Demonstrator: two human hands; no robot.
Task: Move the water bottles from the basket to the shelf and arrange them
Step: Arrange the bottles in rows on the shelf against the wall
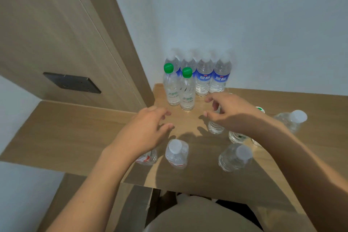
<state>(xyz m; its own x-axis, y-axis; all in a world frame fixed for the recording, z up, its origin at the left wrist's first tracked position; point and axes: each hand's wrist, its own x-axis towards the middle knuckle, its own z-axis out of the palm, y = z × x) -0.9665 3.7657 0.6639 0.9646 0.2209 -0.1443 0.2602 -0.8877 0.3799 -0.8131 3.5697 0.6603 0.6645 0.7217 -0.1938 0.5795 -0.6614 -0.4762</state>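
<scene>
Both hands hang loose and hold nothing: left hand (145, 130) at 9 o'clock, right hand (229, 111) over a water bottle (215, 128) on the shelf (188, 175).

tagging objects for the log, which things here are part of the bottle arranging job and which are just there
Job: blue-label bottles, green-cap bottles, loose bottles standing nearer, wooden shelf, left hand, right hand.
Just there: dark wall plate, wood panel, white wall.

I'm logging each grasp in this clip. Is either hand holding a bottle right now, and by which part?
Neither. The left hand hovers with relaxed fingers over the shelf. The right hand hovers loosely curled above a clear bottle, not gripping it.
</scene>
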